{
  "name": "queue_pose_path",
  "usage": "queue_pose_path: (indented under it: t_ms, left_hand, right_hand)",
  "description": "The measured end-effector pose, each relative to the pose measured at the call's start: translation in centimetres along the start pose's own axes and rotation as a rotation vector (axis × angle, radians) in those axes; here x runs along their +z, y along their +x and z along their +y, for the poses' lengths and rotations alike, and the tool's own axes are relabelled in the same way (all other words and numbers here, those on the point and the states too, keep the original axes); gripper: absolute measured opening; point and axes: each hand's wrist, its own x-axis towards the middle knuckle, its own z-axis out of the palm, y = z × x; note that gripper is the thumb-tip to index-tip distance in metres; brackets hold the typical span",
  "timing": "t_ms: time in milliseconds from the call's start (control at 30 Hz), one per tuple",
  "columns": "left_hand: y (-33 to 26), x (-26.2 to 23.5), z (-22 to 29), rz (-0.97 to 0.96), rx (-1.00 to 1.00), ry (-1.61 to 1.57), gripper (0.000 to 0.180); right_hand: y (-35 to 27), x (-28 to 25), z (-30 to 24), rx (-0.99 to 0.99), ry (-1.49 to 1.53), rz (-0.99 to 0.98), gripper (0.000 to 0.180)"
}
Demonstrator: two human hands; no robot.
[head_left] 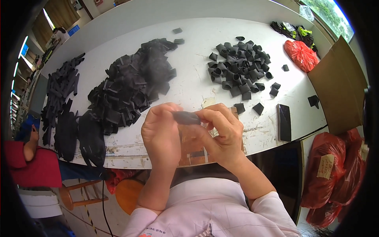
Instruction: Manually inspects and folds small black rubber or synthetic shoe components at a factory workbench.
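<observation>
Head view: L hand (161, 128) & R hand (226, 132) grasp one blk pc (185, 117); open loops (239, 71) piled far right look done, larger flat-pc pile (130, 79) at left apparently remaining.

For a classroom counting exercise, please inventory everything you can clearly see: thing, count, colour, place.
Table: one, white, centre
Held piece: one, dark grey, between the hands
Left heap: one, black, left of centre
Looped pieces: many, black, right of centre
Strips: many, black, table's left
Phone: one, black, table's right
Tabletop bag: one, red, upper right
Lower bags: several, dark red, lower right
Cardboard sheet: one, brown, right
Co-worker: one, red clothing, left
Shirt: one, pale, bottom
Left hand: one, bare, centre
Right hand: one, bare, centre
</observation>
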Motion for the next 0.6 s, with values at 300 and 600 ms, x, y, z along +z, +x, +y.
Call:
queue_pose_path:
  t_ms: [300, 600]
  left_hand:
    - [-1.3, -1.2, -0.9, 0.04, -0.08, -0.092, 0.013]
    - [-0.2, -1.2, 0.0, -0.079, -0.198, 0.428, 0.011]
  right_hand:
    - [-1.1, 0.2, 0.9, 0.025, 0.023, 0.037, 0.013]
    - [-0.8, 0.4, 0.9, -0.032, -0.058, 0.023, 0.01]
